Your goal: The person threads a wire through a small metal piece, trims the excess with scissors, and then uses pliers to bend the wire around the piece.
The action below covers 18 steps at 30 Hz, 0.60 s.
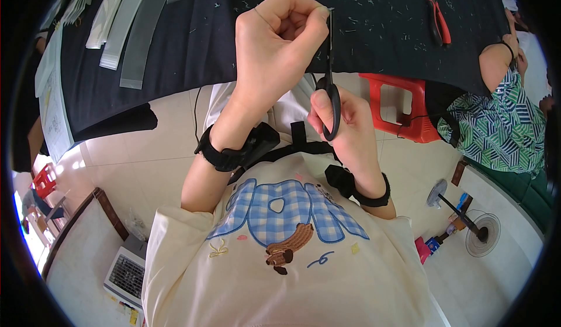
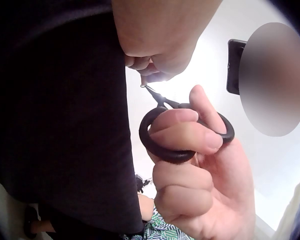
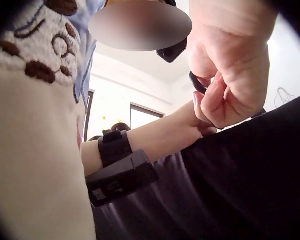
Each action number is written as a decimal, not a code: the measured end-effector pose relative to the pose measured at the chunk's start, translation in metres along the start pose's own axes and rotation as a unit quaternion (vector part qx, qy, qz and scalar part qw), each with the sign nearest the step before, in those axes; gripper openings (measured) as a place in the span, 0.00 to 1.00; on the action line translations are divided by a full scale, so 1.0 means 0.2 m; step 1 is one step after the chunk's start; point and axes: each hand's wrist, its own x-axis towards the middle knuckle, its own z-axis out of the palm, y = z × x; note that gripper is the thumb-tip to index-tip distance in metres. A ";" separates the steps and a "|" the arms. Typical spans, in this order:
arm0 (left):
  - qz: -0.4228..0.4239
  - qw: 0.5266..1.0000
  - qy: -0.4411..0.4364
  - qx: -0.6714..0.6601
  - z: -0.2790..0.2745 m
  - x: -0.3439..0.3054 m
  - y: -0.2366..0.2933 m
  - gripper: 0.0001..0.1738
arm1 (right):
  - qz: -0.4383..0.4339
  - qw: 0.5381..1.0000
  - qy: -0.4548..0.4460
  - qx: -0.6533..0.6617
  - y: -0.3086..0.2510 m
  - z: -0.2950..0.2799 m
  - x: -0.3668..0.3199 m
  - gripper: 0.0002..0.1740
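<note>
Over the edge of the black-covered table (image 1: 193, 40), my left hand (image 1: 272, 46) pinches a tiny piece (image 1: 331, 9) between thumb and forefinger. Black-handled scissors (image 1: 329, 81) are in my right hand (image 1: 353, 128), fingers and thumb through the loops, blades pointing away from my body toward the left fingertips. The left wrist view shows the scissors (image 2: 162, 102) with their tips at a small shiny piece (image 2: 143, 86) under my left hand (image 2: 160, 55). What this piece is cannot be made out. My right hand (image 3: 235, 75) hides most of the scissors in the right wrist view.
Clear plastic strips (image 1: 140, 35) lie at the table's left, red-handled pliers (image 1: 438, 23) at its right. Small clippings are scattered over the cloth. A red stool (image 1: 429, 129) stands beyond the table edge, beside a seated person in green patterned clothing (image 1: 497, 128).
</note>
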 end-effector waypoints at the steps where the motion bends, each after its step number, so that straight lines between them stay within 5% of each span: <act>1: 0.000 1.000 0.000 0.000 0.00 0.00 0.00 0.05 | 0.000 1.000 0.000 0.000 0.00 0.00 0.00 0.20; 18: 0.007 1.000 0.003 0.023 0.00 0.00 -0.01 0.04 | -0.028 1.000 -0.006 0.000 0.02 -0.01 0.00 0.19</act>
